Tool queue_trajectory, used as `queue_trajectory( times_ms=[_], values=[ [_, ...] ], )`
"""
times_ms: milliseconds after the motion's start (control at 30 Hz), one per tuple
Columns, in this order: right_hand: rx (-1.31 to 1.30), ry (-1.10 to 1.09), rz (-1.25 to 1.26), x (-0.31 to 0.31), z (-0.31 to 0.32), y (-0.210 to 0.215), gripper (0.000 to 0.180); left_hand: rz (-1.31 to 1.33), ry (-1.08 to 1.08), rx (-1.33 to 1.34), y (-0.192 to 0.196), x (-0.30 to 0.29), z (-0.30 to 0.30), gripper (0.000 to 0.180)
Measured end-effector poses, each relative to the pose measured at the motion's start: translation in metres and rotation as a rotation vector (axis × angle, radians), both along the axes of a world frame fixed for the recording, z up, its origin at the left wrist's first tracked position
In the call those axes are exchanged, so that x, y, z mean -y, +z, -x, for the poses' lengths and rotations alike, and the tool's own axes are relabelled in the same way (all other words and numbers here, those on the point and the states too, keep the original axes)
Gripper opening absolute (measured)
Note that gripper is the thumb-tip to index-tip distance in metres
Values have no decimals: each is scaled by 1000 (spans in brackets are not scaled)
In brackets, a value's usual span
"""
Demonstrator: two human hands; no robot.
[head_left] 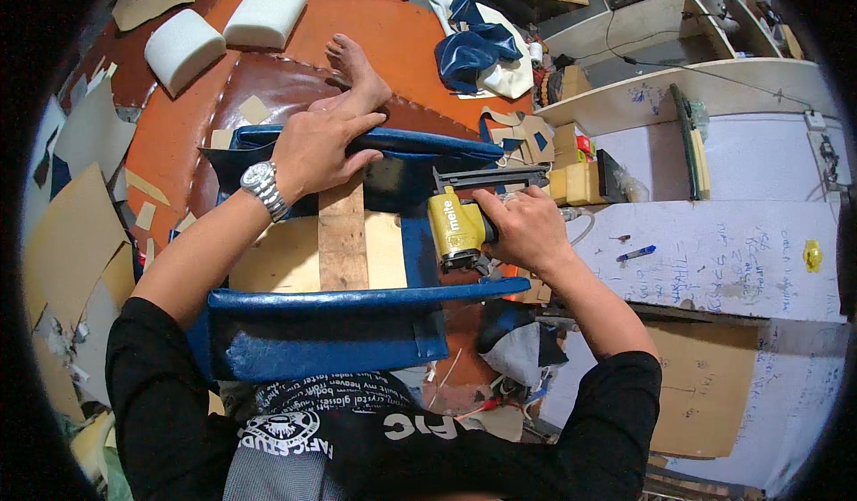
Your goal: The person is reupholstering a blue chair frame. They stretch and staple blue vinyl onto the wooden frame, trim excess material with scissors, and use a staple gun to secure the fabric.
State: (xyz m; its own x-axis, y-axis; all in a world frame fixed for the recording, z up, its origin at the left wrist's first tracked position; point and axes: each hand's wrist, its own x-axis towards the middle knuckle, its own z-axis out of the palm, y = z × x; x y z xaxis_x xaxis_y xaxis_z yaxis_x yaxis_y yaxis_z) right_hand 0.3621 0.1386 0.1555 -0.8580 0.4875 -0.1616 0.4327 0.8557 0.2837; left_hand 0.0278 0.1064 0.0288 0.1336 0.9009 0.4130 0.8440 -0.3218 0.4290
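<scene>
A frame covered in dark blue leatherette lies across my lap, its two long padded sides running left to right. Between them show a pale plywood panel and a rough wooden slat crossing it. My left hand, a metal watch on its wrist, rests on the far padded side with the fingers stretched out. My right hand is wrapped round the handle of a yellow and black pneumatic staple gun. The gun is held over the right end of the frame, between the two sides.
My bare foot stands past the far side on orange and brown sheeting. Two white foam blocks lie far left. Cardboard scraps crowd the left. At right are a white worktop, a blue pen and yellow boxes.
</scene>
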Motion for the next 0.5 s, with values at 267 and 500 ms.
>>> queue_trajectory(
  times_ms=[267,500],
  values=[
    [-5,-89,-10,7,23,-13,80,77,-10,51,3,5,4,46],
    [28,-45,4,12,39,-7,74,135,-56,76,13,8,8,45]
  ],
)
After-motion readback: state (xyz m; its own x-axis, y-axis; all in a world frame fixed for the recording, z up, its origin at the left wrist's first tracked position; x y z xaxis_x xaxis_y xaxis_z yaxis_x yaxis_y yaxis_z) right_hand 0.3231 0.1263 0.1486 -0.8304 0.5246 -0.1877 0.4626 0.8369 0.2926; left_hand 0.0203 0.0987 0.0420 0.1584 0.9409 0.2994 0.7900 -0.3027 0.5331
